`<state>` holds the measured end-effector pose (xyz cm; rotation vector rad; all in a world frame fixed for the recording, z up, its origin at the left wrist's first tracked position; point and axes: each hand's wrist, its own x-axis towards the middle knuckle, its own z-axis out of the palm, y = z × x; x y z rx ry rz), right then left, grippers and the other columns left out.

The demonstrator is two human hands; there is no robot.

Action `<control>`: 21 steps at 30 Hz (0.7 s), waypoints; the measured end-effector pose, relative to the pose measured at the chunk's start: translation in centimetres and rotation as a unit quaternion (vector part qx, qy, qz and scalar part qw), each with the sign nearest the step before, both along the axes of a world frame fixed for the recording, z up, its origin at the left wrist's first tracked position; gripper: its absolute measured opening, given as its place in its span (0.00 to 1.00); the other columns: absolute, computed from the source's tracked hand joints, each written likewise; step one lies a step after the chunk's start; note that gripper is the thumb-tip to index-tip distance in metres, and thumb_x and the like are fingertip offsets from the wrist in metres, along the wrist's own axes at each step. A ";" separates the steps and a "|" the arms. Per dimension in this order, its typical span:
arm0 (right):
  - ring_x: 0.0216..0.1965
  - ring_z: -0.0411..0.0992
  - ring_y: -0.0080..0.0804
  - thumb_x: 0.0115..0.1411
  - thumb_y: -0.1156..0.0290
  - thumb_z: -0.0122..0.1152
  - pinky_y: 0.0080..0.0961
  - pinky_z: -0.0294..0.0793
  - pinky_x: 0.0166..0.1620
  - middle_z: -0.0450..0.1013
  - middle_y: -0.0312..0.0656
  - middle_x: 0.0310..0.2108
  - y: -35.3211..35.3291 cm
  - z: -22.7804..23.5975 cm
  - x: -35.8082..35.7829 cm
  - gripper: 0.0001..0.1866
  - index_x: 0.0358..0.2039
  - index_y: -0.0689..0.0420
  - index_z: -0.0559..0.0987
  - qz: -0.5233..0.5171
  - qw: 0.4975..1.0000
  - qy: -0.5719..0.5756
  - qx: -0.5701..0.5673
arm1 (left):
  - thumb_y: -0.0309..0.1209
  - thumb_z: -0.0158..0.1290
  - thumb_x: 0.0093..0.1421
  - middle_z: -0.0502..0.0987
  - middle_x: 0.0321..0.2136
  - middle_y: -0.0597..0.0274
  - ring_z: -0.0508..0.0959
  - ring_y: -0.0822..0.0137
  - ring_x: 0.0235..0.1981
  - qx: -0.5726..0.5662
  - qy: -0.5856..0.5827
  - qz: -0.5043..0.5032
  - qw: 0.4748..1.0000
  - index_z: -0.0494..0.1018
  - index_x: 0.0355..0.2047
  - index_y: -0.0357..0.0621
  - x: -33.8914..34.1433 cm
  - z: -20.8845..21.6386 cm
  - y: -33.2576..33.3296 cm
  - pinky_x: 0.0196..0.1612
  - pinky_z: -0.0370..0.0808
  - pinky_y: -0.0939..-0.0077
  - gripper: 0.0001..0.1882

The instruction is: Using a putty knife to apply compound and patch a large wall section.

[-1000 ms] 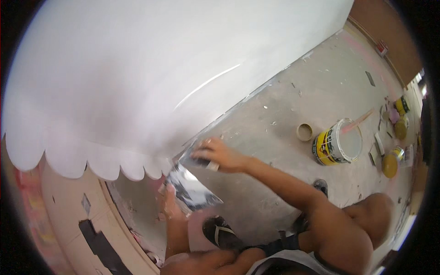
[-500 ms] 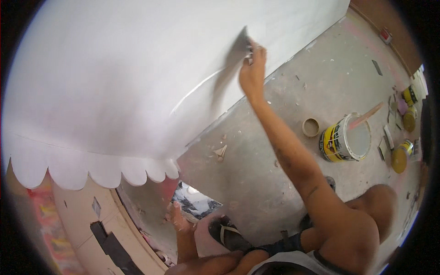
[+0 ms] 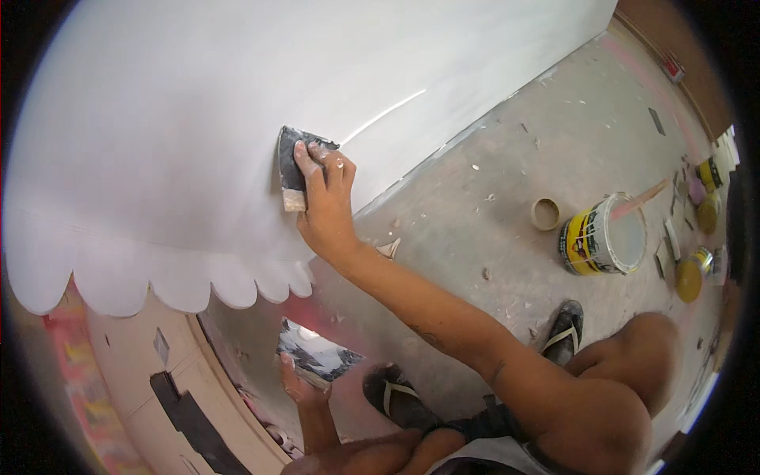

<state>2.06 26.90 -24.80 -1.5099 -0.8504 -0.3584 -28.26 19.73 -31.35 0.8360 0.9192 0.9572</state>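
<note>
My right hand (image 3: 328,207) is closed on a broad flat scraper (image 3: 293,168), its dark blade smeared with white, with fingers pressed on its face. The blade lies against a large smooth white panel (image 3: 198,95). From beside the blade a thin raised white streak (image 3: 384,116) curves away to the upper right. Lower down, my left hand (image 3: 303,388) grips the near edge of a flat plate (image 3: 321,348) coated with white and grey paste. White smears mark the fingers of both hands.
The panel's near left edge is scalloped (image 3: 182,297). Right of me, an open bucket (image 3: 625,233) with a stick across it stands on the grey floor, beside a roll of tape (image 3: 545,214). Several smaller tins (image 3: 689,281) and scraps lie farther right. My sandalled feet (image 3: 400,396) are close below.
My right hand has swept the scraper left and toward me across the panel, and the blade has turned. The visible streak now lies farther right. My left hand and plate have shifted slightly left.
</note>
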 end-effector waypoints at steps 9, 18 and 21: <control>0.57 0.59 0.56 0.45 0.86 0.59 0.47 0.60 0.62 0.62 0.53 0.58 -1.3 -2.8 -3.7 0.41 0.63 0.59 0.66 0.063 0.995 -0.055 -0.052 | 0.49 0.43 0.69 0.71 0.55 0.48 0.77 0.55 0.50 0.376 0.391 0.008 0.840 0.60 0.62 0.39 1.9 -1.9 -0.7 0.46 0.80 0.59 0.30; 0.60 0.61 0.51 0.55 0.81 0.59 0.41 0.63 0.61 0.66 0.51 0.54 -12.3 0.3 -3.2 0.31 0.61 0.51 0.70 0.512 0.856 -0.049 0.059 | 0.38 0.41 0.69 0.80 0.36 0.64 0.82 0.66 0.32 -0.191 -0.239 0.039 0.951 0.73 0.48 0.42 9.7 6.4 0.0 0.23 0.79 0.70 0.16; 0.59 0.63 0.51 0.56 0.82 0.59 0.40 0.62 0.62 0.67 0.50 0.53 -13.2 -2.1 -2.8 0.29 0.59 0.54 0.71 0.448 0.892 0.051 0.020 | 0.43 0.54 0.62 0.73 0.48 0.52 0.77 0.60 0.44 -0.116 -0.190 -0.061 0.973 0.66 0.56 0.37 10.9 7.6 -0.9 0.42 0.75 0.65 0.28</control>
